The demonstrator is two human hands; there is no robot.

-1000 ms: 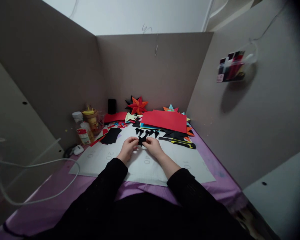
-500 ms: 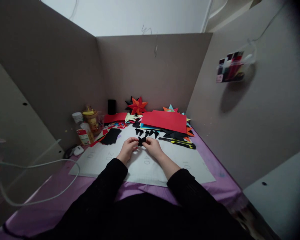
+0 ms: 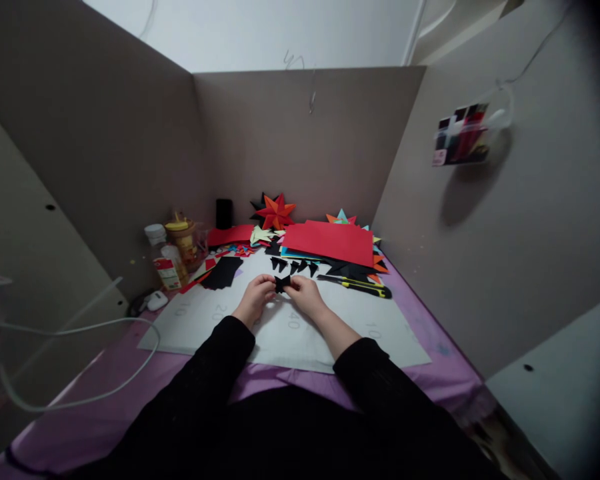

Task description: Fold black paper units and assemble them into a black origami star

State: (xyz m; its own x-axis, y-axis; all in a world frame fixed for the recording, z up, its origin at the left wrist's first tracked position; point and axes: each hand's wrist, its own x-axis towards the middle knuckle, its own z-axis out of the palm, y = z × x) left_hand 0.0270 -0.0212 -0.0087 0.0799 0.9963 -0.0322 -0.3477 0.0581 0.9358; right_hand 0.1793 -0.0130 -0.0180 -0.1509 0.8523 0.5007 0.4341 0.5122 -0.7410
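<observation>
Between my two hands is a small folded black paper piece (image 3: 283, 284), pinched from both sides above the white sheet (image 3: 320, 347). My left hand (image 3: 257, 293) is closed on its left edge. On the opposite edge, my right hand (image 3: 305, 292) grips it with thumb and fingers. Just beyond my hands lie several small folded black paper pieces (image 3: 307, 268) in a row. To the right rests a pair of black-and-yellow scissors or a cutter (image 3: 363, 287); its exact kind is hard to make out.
Red paper sheets (image 3: 330, 241) are stacked behind my hands. Folded paper stars (image 3: 276, 212) stand against the back panel. Black paper (image 3: 223, 273) lies at left, near a bottle (image 3: 165, 260) and a white earbud case (image 3: 156, 301). A white cable (image 3: 105, 325) loops at far left.
The black paper piece has turned slightly between my fingers and shows a different outline. Both hands stay in nearly the same place.
</observation>
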